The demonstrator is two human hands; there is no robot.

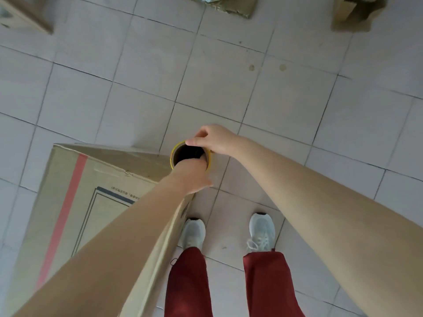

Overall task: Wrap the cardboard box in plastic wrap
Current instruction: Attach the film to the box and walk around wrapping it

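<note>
A tall cardboard box (96, 179) with a red stripe and printed frame stands on the tiled floor at my left. At its far right corner a plastic wrap roll (183, 152) stands upright, seen end-on as a dark hollow core with a yellow rim. My left hand (194, 175) grips the near side of the roll, fingers tucked into the core. My right hand (212, 138) holds the far rim of the roll with thumb and fingers. The roll's length below the rim is hidden.
My feet in pale sneakers (261, 232) and red trousers stand just right of the box. Other cardboard boxes (231, 5) sit on the floor at the far edge, one at top left (25, 17) and one at top right (357, 14). Grey floor tiles lie between.
</note>
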